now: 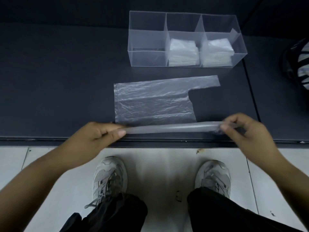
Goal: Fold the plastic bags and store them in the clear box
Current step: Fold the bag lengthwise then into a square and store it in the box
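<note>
Left hand (98,136) and right hand (245,129) pinch the 6 o'clock edge of the crinkled translucent plastic bag (153,101): hold it taut, fold level toward 12 o'clock.

On the table (50,81), plastic bag (153,101) before the box (147,56), folded bags (183,51) in its middle and right compartments.

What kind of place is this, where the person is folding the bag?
Indoors, probably a home or small workroom, though I cannot tell which. A white tiled floor shows below the edge of a dark table, where a clear box holds folded bags and a plastic bag is spread out.
</note>
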